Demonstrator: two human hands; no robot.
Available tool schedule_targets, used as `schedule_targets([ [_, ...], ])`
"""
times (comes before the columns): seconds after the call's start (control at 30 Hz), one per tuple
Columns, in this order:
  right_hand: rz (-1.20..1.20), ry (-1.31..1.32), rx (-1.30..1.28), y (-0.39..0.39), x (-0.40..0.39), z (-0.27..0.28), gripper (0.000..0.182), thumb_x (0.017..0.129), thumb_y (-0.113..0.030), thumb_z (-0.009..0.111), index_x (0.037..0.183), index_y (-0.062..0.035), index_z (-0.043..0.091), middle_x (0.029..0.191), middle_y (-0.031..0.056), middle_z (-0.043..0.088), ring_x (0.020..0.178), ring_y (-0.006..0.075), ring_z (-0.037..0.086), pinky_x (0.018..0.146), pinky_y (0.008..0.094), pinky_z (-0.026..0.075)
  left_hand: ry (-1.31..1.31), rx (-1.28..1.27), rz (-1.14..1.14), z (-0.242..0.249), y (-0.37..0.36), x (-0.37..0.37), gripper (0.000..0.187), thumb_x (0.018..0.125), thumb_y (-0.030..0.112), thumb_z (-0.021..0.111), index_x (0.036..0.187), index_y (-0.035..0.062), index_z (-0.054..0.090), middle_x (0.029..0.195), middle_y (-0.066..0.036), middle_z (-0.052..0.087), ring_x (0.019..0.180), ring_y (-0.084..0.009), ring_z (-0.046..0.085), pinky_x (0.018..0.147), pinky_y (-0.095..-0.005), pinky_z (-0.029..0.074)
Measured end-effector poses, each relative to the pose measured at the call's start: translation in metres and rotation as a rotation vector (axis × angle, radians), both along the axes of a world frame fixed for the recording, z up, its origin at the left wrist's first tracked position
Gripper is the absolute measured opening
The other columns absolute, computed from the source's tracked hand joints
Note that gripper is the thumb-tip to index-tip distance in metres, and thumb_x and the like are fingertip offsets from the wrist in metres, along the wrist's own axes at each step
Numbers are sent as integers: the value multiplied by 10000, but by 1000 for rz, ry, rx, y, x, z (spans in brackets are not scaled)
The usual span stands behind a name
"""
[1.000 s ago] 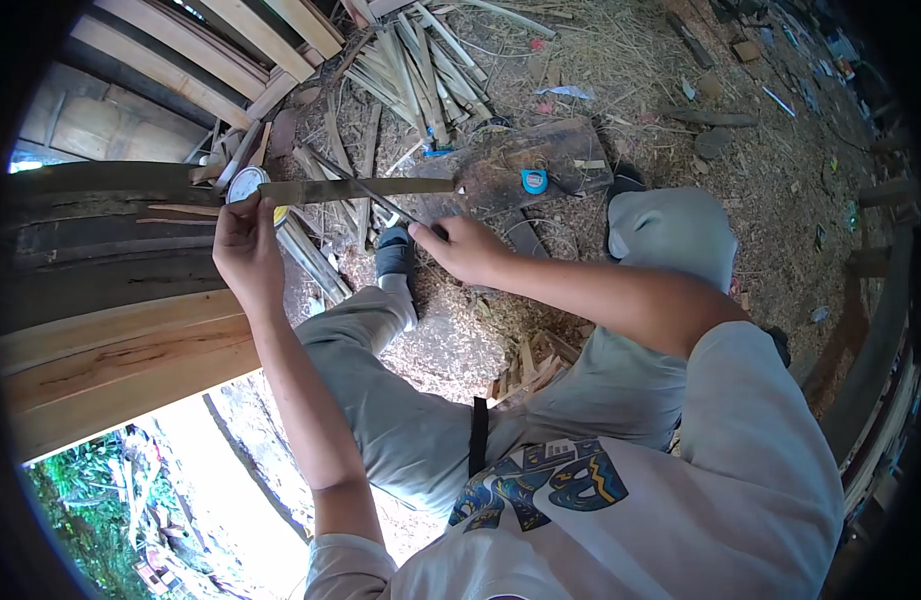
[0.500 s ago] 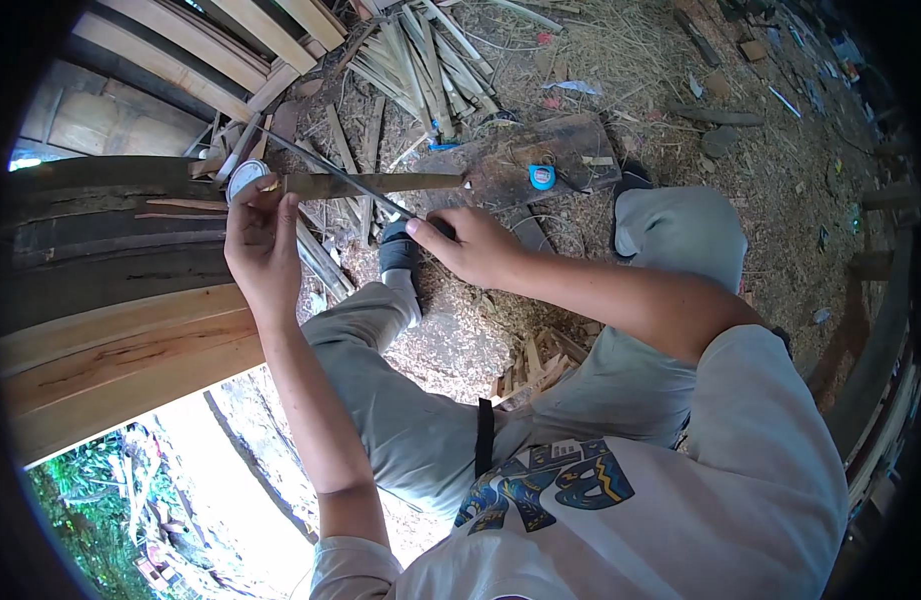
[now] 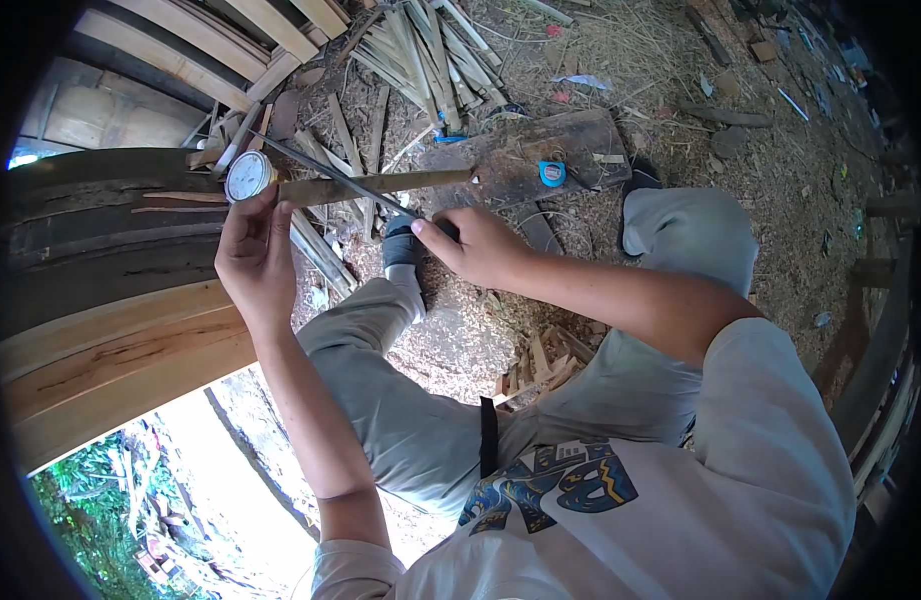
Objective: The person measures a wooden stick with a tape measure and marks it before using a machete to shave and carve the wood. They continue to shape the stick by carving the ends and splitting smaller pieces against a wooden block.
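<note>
I see a long, flat brownish strip (image 3: 411, 181) held out in front of the person, above the littered floor; whether it is wood or metal I can't tell. The left hand (image 3: 256, 245) pinches its near-left end between thumb and fingers. The right hand (image 3: 476, 245) is closed around the handle of a slim dark tool (image 3: 316, 162), which crosses the strip at a slant; I can't make out whether they touch. Just beside the left fingers I have a round white-topped container (image 3: 249, 177). Farther out, a blue tape measure (image 3: 552, 174) rests on a dark wooden board (image 3: 581, 140), near a heap of thin wooden sticks (image 3: 421, 60). Thick planks (image 3: 131, 345) fill my left.
</note>
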State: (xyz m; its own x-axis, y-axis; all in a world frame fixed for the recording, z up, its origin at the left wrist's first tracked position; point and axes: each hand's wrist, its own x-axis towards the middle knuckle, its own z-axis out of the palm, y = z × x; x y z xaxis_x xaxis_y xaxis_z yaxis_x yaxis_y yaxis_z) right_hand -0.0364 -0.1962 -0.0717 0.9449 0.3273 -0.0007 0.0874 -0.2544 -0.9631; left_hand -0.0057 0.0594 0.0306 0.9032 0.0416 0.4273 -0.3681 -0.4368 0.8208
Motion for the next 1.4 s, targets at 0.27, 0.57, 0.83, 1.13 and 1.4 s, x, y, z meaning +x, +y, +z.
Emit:
schedule_targets([
  [0.27,-30,256,-249,-7,28,-68,708,1039,-590,514,643,-17,640,526,115,569,501,287,598,528,470,460,28,36,20,4,5,-11,148,989,-62,675,1137,-70,675,1084,-82,719,1005,-91,666,911,-228,521],
  [0.57,-114,309,-136,10,26,-35,650,1026,-550,566,714,13,655,573,141,598,553,308,630,567,467,454,86,-49,66,6,-2,-8,181,990,-46,679,1164,-96,666,1083,-97,718,1007,-96,671,891,-231,538],
  [0.83,-112,114,33,21,20,-28,622,1066,-530,517,683,-43,574,536,9,514,489,141,524,511,367,395,42,47,66,8,-16,-2,256,983,-22,696,1222,-107,667,1091,-111,730,1002,-111,678,895,-239,541],
  [1.13,-140,145,-455,-17,50,-127,646,1024,-578,538,803,-5,739,618,177,667,602,355,702,624,493,538,70,26,164,-1,12,7,218,996,4,693,1187,-100,677,1021,-82,721,926,-86,647,840,-232,521],
  [1.4,-244,407,-534,-93,33,-262,711,997,-650,547,787,20,655,642,174,646,460,278,637,456,465,507,27,-63,165,-5,-11,3,197,1006,-8,671,1187,-85,664,995,-58,692,901,-60,615,813,-207,503],
])
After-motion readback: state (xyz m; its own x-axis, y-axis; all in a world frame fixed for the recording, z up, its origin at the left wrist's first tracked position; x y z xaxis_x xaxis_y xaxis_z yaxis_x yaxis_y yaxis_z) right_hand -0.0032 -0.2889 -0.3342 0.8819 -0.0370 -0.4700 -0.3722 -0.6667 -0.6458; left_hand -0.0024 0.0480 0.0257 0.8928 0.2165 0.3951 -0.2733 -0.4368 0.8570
